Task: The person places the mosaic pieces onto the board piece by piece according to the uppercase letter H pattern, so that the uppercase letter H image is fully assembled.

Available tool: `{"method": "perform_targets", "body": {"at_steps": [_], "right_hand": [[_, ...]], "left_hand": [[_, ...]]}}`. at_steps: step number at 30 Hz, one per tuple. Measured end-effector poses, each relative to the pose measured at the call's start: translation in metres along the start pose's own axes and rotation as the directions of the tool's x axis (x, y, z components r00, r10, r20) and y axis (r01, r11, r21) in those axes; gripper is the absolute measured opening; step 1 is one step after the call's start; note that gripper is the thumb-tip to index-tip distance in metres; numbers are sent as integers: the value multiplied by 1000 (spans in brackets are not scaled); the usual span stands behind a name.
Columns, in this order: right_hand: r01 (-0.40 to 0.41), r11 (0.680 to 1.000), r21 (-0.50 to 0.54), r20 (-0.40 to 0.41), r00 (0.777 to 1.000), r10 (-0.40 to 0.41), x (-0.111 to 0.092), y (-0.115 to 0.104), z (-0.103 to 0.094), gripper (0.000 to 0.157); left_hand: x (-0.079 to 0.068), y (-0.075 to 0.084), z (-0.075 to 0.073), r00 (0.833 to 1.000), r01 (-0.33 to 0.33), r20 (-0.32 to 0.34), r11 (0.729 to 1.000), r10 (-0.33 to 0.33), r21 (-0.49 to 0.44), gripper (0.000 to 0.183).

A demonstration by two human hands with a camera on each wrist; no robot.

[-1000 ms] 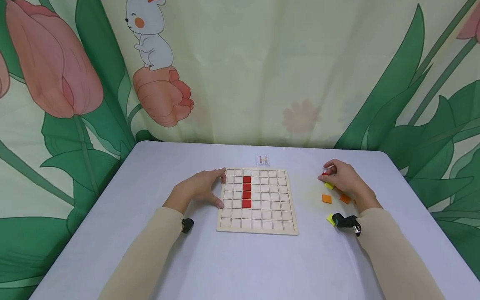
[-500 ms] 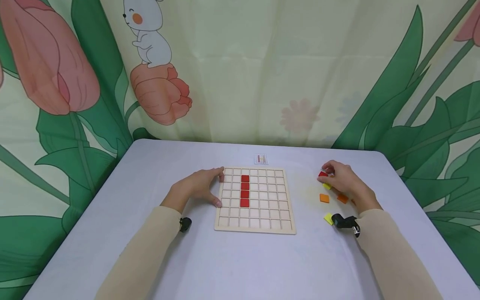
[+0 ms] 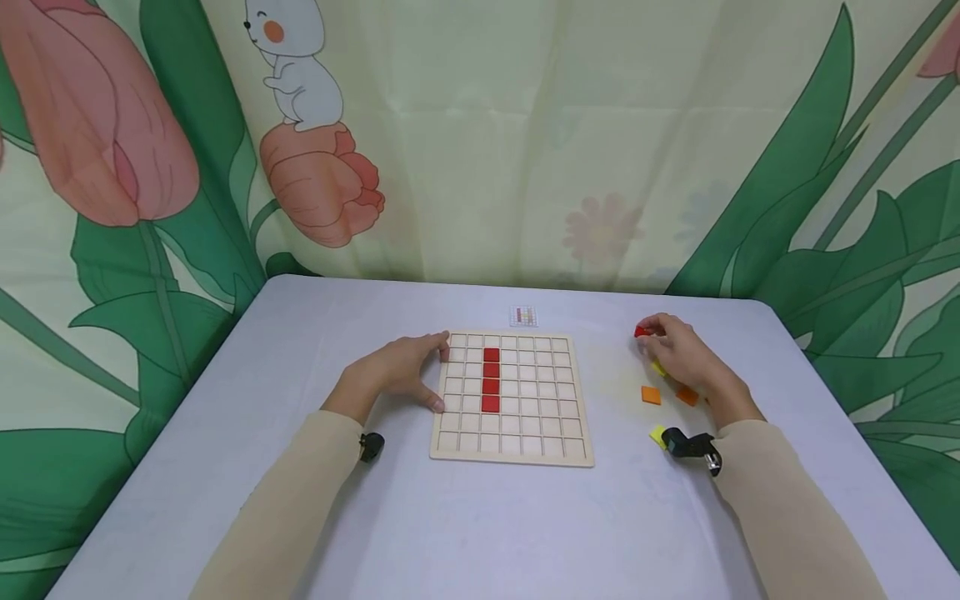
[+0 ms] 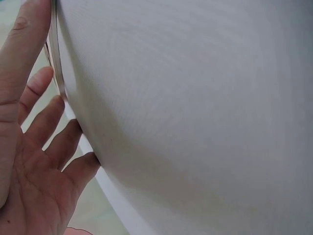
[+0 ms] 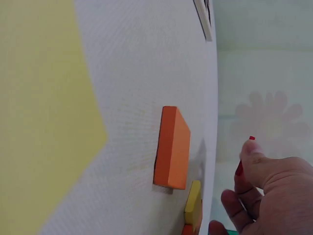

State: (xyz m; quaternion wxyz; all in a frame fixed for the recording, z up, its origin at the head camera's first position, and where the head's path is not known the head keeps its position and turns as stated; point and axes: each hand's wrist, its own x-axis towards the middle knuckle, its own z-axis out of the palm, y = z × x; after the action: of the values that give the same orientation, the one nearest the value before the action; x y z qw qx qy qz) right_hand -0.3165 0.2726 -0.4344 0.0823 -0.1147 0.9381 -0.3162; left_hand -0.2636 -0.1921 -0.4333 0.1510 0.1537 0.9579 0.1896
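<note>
My left hand point(image 3: 397, 368) rests against the left edge of a wooden grid board point(image 3: 510, 448), thumb and fingers spread apart. In the left wrist view, the fingers of that hand point(image 4: 46, 166) reach toward the board's rim. Several red square tiles point(image 3: 491, 386) form a column in the board's cells. Off to the right, my right hand point(image 3: 678, 350) pinches a red tile point(image 3: 641, 332) between thumb and fingertips, raised over the table. Only slivers of that red tile point(image 5: 239, 169) show past the thumb in the right wrist view.
Below the right hand lie an orange tile point(image 3: 651, 395), another orange tile point(image 3: 687, 396) and a yellow tile point(image 3: 657, 437), with more partly hidden. Behind the board lies a small card printed with a coloured grid point(image 3: 523, 316). A patterned curtain point(image 3: 480, 167) hangs behind the table.
My right hand has picked the red tile up from beside the yellow one and moved it slightly up and away. The left hand stays at the board; the head view has shifted a little.
</note>
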Motion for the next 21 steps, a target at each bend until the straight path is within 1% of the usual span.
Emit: {"method": "perform_targets", "body": {"at_steps": [2, 5, 10, 14, 18, 21], "right_hand": [[34, 999, 25, -22, 999, -34, 0, -6, -2, 43], [75, 997, 27, -49, 996, -74, -1, -15, -4, 42], [97, 995, 34, -41, 995, -96, -3, -23, -5, 41], [132, 991, 30, -47, 990, -131, -7, -25, -4, 40], [151, 988, 43, -51, 988, -149, -12, -27, 0, 39], [178, 982, 61, -46, 983, -175, -14, -31, 2, 37]], "left_hand": [[-1, 1, -1, 1000, -2, -5, 1000, 2, 3, 79], [-1, 1, -2, 1000, 2, -12, 1000, -2, 7, 80], [0, 1, -1, 1000, 6, -13, 1000, -6, 8, 80], [0, 2, -1, 1000, 3, -1, 1000, -3, 0, 78], [-2, 3, -1, 1000, 6, 12, 1000, -6, 3, 78], [-3, 2, -2, 1000, 1, 5, 1000, -1, 6, 79]]}}
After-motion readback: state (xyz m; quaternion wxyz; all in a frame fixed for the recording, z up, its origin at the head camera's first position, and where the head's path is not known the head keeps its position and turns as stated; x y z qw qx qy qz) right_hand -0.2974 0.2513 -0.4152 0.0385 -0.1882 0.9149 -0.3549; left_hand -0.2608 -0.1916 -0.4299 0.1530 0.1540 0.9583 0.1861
